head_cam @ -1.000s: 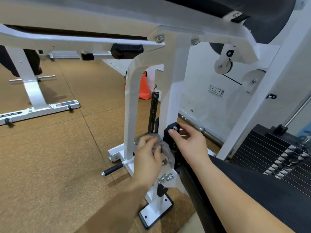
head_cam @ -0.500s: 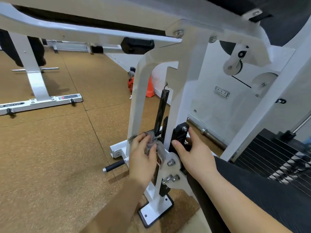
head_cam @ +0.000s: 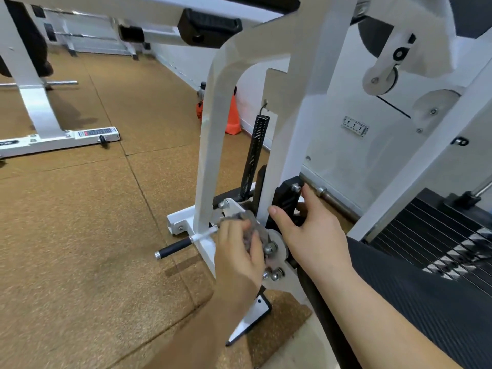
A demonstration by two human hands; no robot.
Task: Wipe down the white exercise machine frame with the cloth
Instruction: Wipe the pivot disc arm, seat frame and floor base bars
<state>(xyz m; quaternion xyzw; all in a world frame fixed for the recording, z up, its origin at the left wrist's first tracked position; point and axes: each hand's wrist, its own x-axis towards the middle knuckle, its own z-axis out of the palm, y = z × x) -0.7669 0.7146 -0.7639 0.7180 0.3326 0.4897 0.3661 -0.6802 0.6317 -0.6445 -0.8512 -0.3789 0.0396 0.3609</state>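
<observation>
Cloth (head_cam: 249, 227) under the left hand (head_cam: 237, 259), against the pivot plate (head_cam: 279, 247) low on the exercise machine frame (head_cam: 210, 155). Right hand (head_cam: 308, 230) just right of it, gripping the bracket (head_cam: 287, 198). Spring (head_cam: 254, 153) upright above, between both hands. Peg handle (head_cam: 175, 246) left of the left hand. Cone (head_cam: 231, 115) behind, by the wall. Weight stack (head_cam: 452, 235) right of the right hand. Second machine base (head_cam: 66, 139) far left.

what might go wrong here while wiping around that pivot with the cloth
The cloth in the left hand sits against the protruding bolts and could snag. The right hand grips the black bracket near the spring; if the linkage shifts, that hand might get pinched.
</observation>
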